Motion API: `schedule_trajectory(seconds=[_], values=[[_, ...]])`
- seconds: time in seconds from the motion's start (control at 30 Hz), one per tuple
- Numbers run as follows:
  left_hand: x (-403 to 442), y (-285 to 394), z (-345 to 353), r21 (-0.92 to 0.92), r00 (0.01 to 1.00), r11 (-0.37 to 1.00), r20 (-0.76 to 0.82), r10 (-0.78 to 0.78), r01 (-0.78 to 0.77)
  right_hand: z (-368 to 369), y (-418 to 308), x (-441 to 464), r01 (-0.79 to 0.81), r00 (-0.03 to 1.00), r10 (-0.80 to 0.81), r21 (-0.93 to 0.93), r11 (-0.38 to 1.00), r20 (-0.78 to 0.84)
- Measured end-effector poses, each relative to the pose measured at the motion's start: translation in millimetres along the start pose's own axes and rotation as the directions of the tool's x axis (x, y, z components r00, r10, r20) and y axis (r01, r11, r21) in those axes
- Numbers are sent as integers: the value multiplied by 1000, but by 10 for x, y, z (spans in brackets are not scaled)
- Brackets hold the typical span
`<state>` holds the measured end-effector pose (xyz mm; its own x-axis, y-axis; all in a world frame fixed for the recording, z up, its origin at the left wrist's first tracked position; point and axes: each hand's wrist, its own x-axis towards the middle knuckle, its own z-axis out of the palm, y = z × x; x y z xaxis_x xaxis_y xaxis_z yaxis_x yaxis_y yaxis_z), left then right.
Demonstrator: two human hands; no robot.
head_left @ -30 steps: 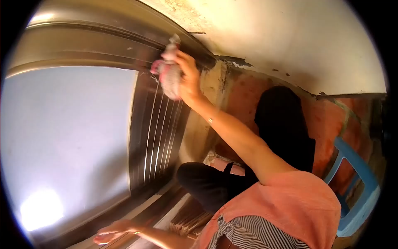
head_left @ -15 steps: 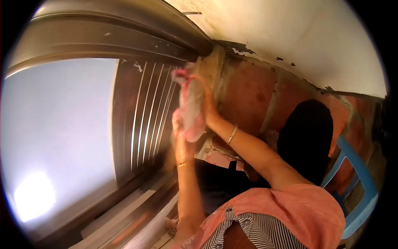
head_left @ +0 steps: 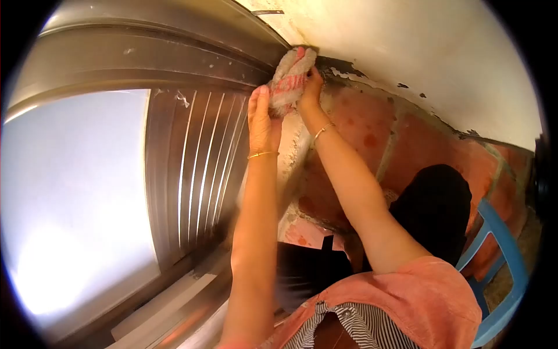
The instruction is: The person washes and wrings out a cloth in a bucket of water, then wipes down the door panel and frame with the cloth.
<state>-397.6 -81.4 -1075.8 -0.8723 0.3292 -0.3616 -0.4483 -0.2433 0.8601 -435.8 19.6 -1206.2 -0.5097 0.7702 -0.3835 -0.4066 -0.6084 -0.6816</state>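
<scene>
A bunched grey-white cloth [head_left: 290,81] with pink stripes is between my two hands, up at the corner where the metal door frame meets the wall. My left hand [head_left: 261,119] grips its lower left end, with the thumb along the cloth and the fingers partly hidden. On the other side, my right hand [head_left: 311,90] is closed on the right edge, its fingertips partly behind the fabric. Both arms reach forward, a thin bangle on each wrist.
At left stands a brown metal door [head_left: 195,168] with a pale bright panel [head_left: 81,174]. A white wall [head_left: 430,64] with peeling paint rises at upper right. Reddish floor tiles [head_left: 360,134] lie below. A blue plastic chair [head_left: 505,250] is at my right.
Both hands have moved up and forward with the cloth, from above the floor beside the door into the corner by the wall. The cloth is now bunched rather than hanging lengthwise.
</scene>
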Motion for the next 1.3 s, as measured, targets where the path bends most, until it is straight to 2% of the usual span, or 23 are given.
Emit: schedule_trajectory(seconds=[0.1, 0.13, 0.2, 0.27, 0.3, 0.43, 0.47, 0.5, 0.53, 0.63, 0.7, 0.77, 0.83, 0.93, 0.97, 1.0, 1.03, 1.1, 1.13, 1.17, 1.2, 1.27, 1.3], values=[[-79, 104, 55, 202, 990, 970, 1, 139, -136, 200, -383, -189, -291, 956, 176, 661, 692, 235], [-164, 137, 35, 219, 974, 950, 13, 227, -224, 401, -672, -431, -269, 958, 141, 621, 736, 249], [-385, 292, 167, 228, 927, 903, -8, 376, -364, 765, -1008, -662, 194, 946, -240, 213, 958, 219], [-631, 550, 351, 158, 883, 883, -97, 459, -442, 1077, -1131, -810, 590, 767, -562, 3, 807, 311], [-700, 633, 422, 88, 861, 874, -150, 486, -478, 1235, -1226, -910, 565, 742, -601, 206, 799, 295], [-418, 397, 235, 66, 882, 893, -144, 449, -444, 1059, -1186, -754, 765, 602, -721, 13, 644, 342], [-388, 301, 229, 196, 909, 922, -188, 371, -335, 848, -1043, -641, 730, 670, -659, -139, 670, 341], [-372, 236, 295, 297, 930, 922, -191, 313, -249, 666, -1006, -643, 416, 886, -397, -33, 909, 239], [-272, 89, 259, 328, 945, 934, -238, 225, -140, 456, -731, -473, 140, 976, -162, 152, 978, 145], [-150, -274, 256, 198, 954, 979, -277, 113, -58, -2, -365, -80, -290, 931, 166, 385, 876, 324], [-237, -207, 215, 180, 956, 972, -221, 192, -153, 51, -101, -86, 238, 952, -197, -164, 957, 235], [-481, 57, 368, 236, 902, 930, -264, 341, -282, 552, -518, -355, 301, 912, -334, 165, 939, 237], [-600, 277, 444, 279, 872, 885, -218, 438, -374, 671, -970, -599, 655, 754, -523, -385, 651, 398], [-458, 130, 436, 306, 886, 897, -238, 398, -320, 620, -925, -455, 316, 894, -333, 107, 943, 299], [-373, -5, 356, 312, 893, 906, -256, 371, -287, 548, -890, -445, -112, 938, -24, 367, 923, 346], [-271, -121, 264, 321, 900, 906, -247, 360, -275, 434, -831, -453, 409, 887, -317, -253, 877, 336], [-257, -150, 284, 331, 922, 919, -244, 302, -213, 366, -772, -431, 167, 945, -173, 44, 985, 279], [-246, -165, 282, 289, 945, 942, -222, 239, -170, 276, -657, -471, -342, 932, 182, 596, 726, 313], [-294, -137, 291, 301, 947, 946, -250, 200, -121, 264, -647, -392, -32, 901, -71, 229, 973, 428], [-326, -109, 301, 342, 932, 921, -237, 275, -185, 250, -631, -306, 409, 799, -318, -75, 909, 510], [-370, -77, 274, 385, 911, 891, -225, 345, -242, 338, -752, -324, 30, 656, -274, 339, 940, 703], [-477, 119, 377, 361, 852, 851, -219, 475, -382, 692, -1039, -420, 101, 644, -392, 435, 895, 657], [-565, 265, 503, 297, 819, 837, -223, 529, -459, 845, -1173, -485, 341, 613, -518, 391, 854, 597]])
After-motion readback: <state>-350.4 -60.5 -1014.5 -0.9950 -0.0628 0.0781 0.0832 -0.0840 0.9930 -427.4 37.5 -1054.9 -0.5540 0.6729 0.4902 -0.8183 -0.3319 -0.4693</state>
